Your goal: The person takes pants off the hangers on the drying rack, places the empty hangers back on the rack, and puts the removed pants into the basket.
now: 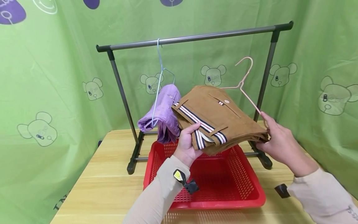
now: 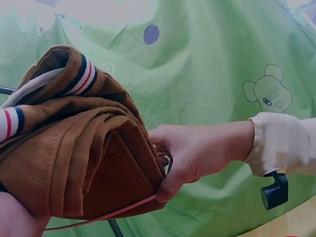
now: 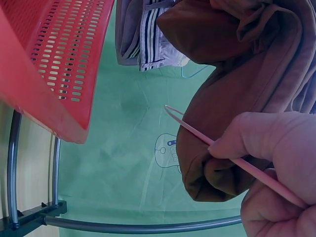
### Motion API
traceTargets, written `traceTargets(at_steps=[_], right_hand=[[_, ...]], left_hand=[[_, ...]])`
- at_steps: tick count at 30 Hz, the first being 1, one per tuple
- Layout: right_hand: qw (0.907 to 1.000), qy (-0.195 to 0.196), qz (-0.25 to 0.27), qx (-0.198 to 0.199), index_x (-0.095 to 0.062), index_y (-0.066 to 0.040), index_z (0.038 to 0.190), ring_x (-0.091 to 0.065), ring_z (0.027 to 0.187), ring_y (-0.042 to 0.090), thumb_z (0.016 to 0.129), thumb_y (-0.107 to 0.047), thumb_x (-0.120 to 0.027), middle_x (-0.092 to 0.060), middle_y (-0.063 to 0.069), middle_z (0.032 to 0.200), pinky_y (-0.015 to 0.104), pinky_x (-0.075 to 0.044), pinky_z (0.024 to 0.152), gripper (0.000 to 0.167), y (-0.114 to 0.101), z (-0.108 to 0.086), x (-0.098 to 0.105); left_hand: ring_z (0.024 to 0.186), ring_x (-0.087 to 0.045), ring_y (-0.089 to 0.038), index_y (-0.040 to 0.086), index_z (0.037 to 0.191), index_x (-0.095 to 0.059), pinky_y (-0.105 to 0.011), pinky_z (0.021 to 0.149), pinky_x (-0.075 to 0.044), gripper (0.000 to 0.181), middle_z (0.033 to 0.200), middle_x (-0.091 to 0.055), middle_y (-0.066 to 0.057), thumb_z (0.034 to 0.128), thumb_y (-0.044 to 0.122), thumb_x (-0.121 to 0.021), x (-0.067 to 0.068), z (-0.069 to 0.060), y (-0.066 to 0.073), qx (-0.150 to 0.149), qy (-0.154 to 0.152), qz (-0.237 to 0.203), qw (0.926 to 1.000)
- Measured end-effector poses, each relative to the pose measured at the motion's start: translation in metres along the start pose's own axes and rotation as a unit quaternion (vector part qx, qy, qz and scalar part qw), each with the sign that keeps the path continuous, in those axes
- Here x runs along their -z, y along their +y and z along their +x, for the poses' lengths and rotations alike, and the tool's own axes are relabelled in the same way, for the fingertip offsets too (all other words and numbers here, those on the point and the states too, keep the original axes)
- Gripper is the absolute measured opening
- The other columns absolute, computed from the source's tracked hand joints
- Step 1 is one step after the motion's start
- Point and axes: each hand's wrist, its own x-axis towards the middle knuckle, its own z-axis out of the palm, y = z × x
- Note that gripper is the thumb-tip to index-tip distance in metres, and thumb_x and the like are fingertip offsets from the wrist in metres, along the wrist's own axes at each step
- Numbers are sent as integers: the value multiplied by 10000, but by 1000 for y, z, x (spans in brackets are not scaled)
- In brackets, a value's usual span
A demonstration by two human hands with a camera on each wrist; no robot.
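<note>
Folded brown trousers (image 1: 212,109) with a striped waistband are held up in the air above a red basket (image 1: 221,204). My left hand (image 1: 186,144) grips them at the waistband, thumb on top. At their other end, my right hand (image 1: 281,143) pinches one corner of a pink wire hanger (image 1: 242,84), its fingers close against the cloth. The hanger's hook points up, free of the rail. In the left wrist view the pink wire (image 2: 123,209) runs along the lower edge of the trousers. Part of the hanger is hidden behind the cloth.
Behind the basket stands a grey clothes rack (image 1: 195,38) on a wooden table (image 1: 112,174). Folded purple trousers (image 1: 165,105) hang from its rail on a light blue hanger (image 1: 160,56), left of the brown pair. A green patterned curtain (image 1: 61,93) encloses the table.
</note>
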Motion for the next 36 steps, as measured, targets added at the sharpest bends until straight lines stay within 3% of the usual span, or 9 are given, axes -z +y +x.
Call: traceTargets(at_steps=[9, 13, 20, 27, 32, 36], right_hand=[[10000, -70, -44, -11, -257, 17, 1488, -599, 795, 499, 538, 47, -851, -598, 352, 926, 658, -473, 679, 1120, 3, -2, 1], [9999, -65, -102, 9, -253, 19, 1493, -605, 815, 515, 564, 43, -825, -564, 401, 1048, 642, -493, 665, 1092, 8, -6, 2], [9991, -178, 70, -384, -246, 42, 1486, -588, 878, 547, 637, 22, -771, -541, 432, 1079, 637, -501, 665, 998, 15, -7, 3], [9978, -304, 103, -573, -224, 32, 1490, -564, 964, 579, 664, 6, -763, -489, 453, 1170, 647, -496, 699, 986, 12, -7, 5], [9987, -169, 113, -471, -269, 53, 1459, -594, 857, 550, 668, -2, -774, -545, 433, 1064, 613, -515, 630, 940, 11, -5, 5], [9995, 51, 58, -306, -316, 73, 1424, -536, 620, 376, 682, 1, -764, -562, 275, 809, 485, -487, 490, 870, 11, -4, 5]], left_hand=[[797, -656, -123, 74, 951, -590, -263, 757, -534, 208, 863, -669, -12, 960, 129, -390, 0, -2, 1, -47, -30, -83, 10000], [810, -644, -127, 73, 978, -581, -261, 778, -520, 197, 888, -660, -11, 954, 152, -403, 1, -4, 5, -84, -83, -147, 9998], [826, -644, -121, 77, 1005, -576, -251, 798, -512, 205, 917, -663, -9, 958, 160, -395, 1, -6, 13, -184, -281, -129, 9994], [804, -647, -124, 80, 991, -578, -252, 777, -517, 201, 889, -664, -12, 949, 162, -400, 2, -8, 14, -160, -222, -74, 9996], [807, -642, -126, 80, 987, -588, -253, 783, -514, 173, 890, -663, -12, 931, 170, -451, 5, -10, 14, -192, -224, -30, 9996], [823, -637, -121, 84, 1003, -591, -248, 797, -506, 154, 914, -663, -9, 905, 183, -524, 7, -10, 14, -169, -311, -67, 9993]])
